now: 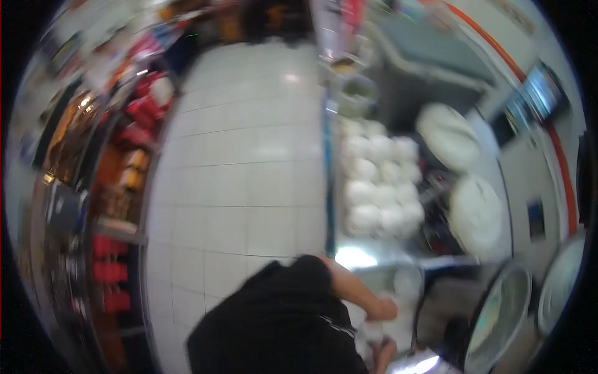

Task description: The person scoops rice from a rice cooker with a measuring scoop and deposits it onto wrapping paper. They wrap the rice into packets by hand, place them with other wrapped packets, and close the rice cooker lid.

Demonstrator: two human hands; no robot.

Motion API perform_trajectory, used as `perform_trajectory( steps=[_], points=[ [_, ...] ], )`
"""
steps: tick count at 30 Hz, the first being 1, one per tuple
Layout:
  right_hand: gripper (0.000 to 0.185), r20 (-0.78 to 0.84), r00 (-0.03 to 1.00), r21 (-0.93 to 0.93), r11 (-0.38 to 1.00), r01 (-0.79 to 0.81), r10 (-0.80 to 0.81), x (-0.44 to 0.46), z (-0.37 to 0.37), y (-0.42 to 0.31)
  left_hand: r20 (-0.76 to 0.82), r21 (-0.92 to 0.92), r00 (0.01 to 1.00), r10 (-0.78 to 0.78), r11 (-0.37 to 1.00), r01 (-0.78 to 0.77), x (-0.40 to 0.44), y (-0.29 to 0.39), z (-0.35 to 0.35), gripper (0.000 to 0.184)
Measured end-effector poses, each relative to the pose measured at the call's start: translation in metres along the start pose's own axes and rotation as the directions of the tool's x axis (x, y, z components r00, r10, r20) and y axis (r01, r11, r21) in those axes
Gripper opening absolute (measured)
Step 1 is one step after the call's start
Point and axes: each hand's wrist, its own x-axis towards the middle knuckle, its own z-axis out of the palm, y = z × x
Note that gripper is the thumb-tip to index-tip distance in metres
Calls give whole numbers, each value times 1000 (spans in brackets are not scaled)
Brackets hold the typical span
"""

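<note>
My left hand [382, 309] reaches down from a dark short sleeve over a pale, whitish tub or basin [403, 327] below the counter's end. Its fingers look curled, and what they hold is too blurred to name. Just beneath it, near the bottom edge, my right hand [384, 350] appears closed around something indistinct. A small whitish item [372, 331] shows between the two hands; its kind is unclear. Beside them on the right stands a large, dark-sided round pot [447, 308] with a bright metal rim.
White rounded things [383, 187] fill rows on the metal counter [355, 257]. Two big pale oval bundles [474, 212] lie beyond them. A grey lidded bin [430, 53] stands at the back. Shelves with red goods [112, 274] line the left, across a tiled floor [243, 168].
</note>
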Motion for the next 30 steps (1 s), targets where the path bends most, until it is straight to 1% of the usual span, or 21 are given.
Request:
perform_trajectory(
  steps=[1, 3, 4, 6, 7, 8, 10, 14, 16, 18, 19, 20, 21, 22, 23, 24, 26, 27, 28, 29, 30],
  points=[
    [39, 156, 960, 221, 939, -265, 234, -2, -32, -62, 24, -164, 1000, 18, 986, -14, -8, -7, 2, 26],
    [32, -21, 937, 209, 918, -337, 348, -26, -14, -67, -106, -326, 993, -48, 945, 11, -14, -9, 48, 12],
    [24, -95, 916, 154, 915, -372, 389, -33, -14, -90, -330, -322, 940, 80, 927, -192, -43, -11, 37, 12],
    [14, -358, 891, 150, 959, -241, 279, -48, 10, -111, -191, -267, 967, 168, 939, -216, -62, -5, 27, 15],
    [15, -388, 884, 54, 964, -260, 261, -50, 24, -113, -170, -236, 976, 136, 956, -174, -64, -5, 43, 15],
    [15, -356, 821, 235, 894, -382, 445, -48, 16, -138, -87, -254, 993, 81, 962, -101, -67, 5, 24, 13],
    [17, -385, 850, 137, 933, -333, 360, -40, 22, -137, 112, -209, 993, 38, 978, -14, -61, 8, -8, 13],
    [22, 187, 784, 358, 702, -616, 592, -11, -16, -85, 186, -225, 982, -37, 971, 79, -15, -4, -27, 14],
    [24, 86, 786, 207, 761, -615, 612, 9, -40, -101, 266, -204, 945, -189, 947, 247, 6, 2, -21, 17],
    [27, -9, 786, 22, 786, -618, 619, 14, -38, -100, 200, -167, 980, -9, 985, 44, 18, -2, -8, 28],
    [31, -30, 937, 10, 937, -349, 349, 12, -25, -86, 138, -133, 977, 164, 980, -146, 18, -4, -5, 40],
    [36, -49, 998, -13, 999, -40, 39, 13, -23, -80, 138, -123, 977, 160, 982, -144, 15, -7, -16, 40],
    [36, -57, 998, -14, 999, -30, 29, 8, -23, -74, 224, -385, 942, 248, 911, -148, 11, -13, -28, 37],
    [41, 94, 995, 228, 972, -52, 31, 0, -28, -75, 277, -618, 895, 350, 778, -113, 8, -21, -39, 34],
    [46, 243, 970, 449, 887, -108, -4, -4, -36, -83, 286, -892, 863, 416, 445, 80, -1, -28, -40, 25],
    [46, 239, 971, 453, 886, -102, -11, -9, -42, -94, 289, -889, 865, 411, 451, 83, -12, -32, -40, 25],
    [54, 386, 922, 917, 96, -387, 36, -24, -67, -127, 314, -940, 918, 242, -59, 337, -38, -25, -50, 18],
    [54, 384, 923, 918, 90, -386, 37, -25, -69, -137, 240, -897, 935, 261, -309, 316, -48, -21, -42, 16],
    [57, 377, 926, 915, -143, -377, -25, -24, -69, -145, 201, -837, 959, 201, -474, 274, -58, -19, -19, 13],
    [61, 358, 930, 857, -364, -365, -87, -23, -71, -151, 208, -790, 969, 134, -561, 247, -65, -14, -9, 10],
    [61, 358, 928, 856, -361, -369, -100, -21, -75, -154, 219, -740, 974, 61, -640, 206, -69, -9, -3, 6]
  ],
)
